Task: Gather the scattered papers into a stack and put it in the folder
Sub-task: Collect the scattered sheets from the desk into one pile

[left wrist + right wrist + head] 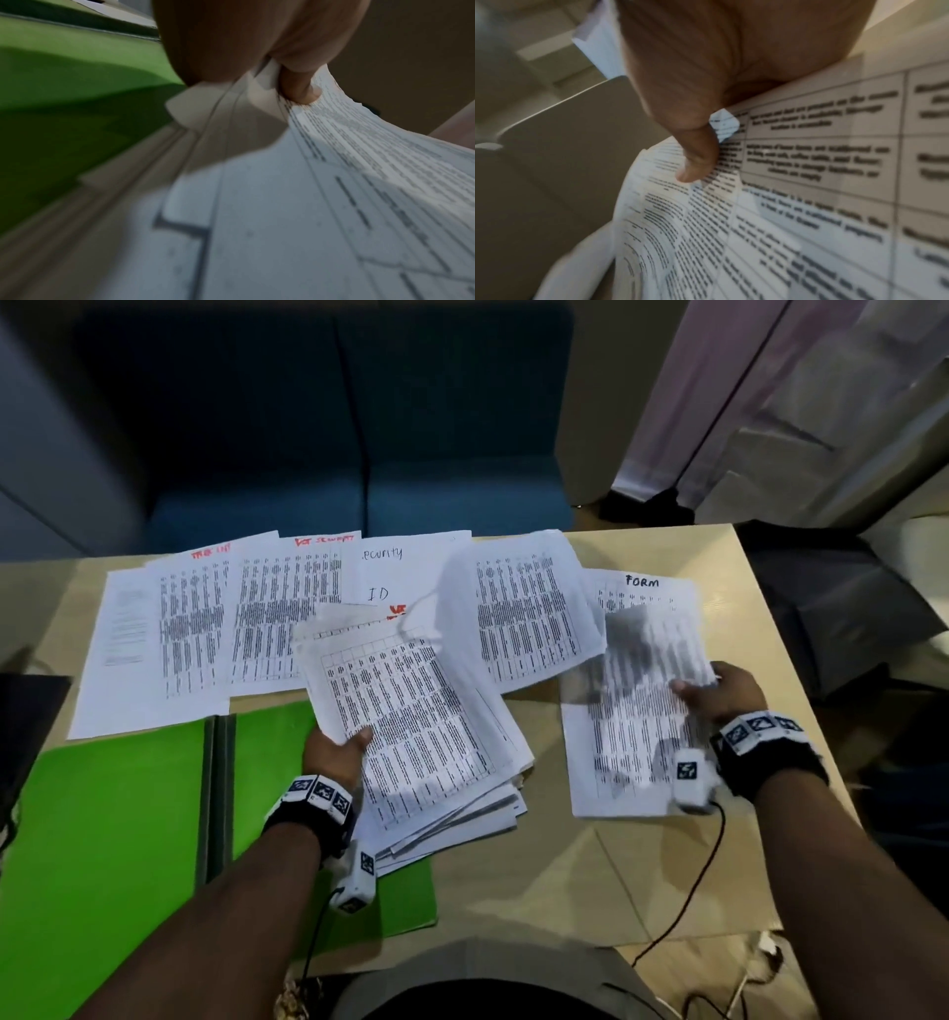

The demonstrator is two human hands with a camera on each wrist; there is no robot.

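Item one: my left hand [336, 752] is gripping a gathered stack of papers [426, 721], thumb on top, fingers underneath; the stack is overhanging the open green folder [102, 814] on the tabletop [616, 875]. The left wrist view is showing what the head view is not: my thumb [299, 89] pinching the bunched corner, with several sheet edges fanned below it.

Item two: my right hand [721, 690] is pinching a printed sheet [637, 690] at its right edge, just above the tabletop, right of the stack. The right wrist view is giving table cells and a thumb [698, 162] pressing on the print; the wording is too smeared to read.

Item three: loose papers [277, 618] are lying in a row along the far side of the tabletop, overlapping.

Hard to make out: the sheet is motion-blurred; my fingers under both loads are hidden.

Legible writing: "FORM" [642, 581] in black; "ecurity" and "ID" [380, 572] handwritten; red headings are unreadable.
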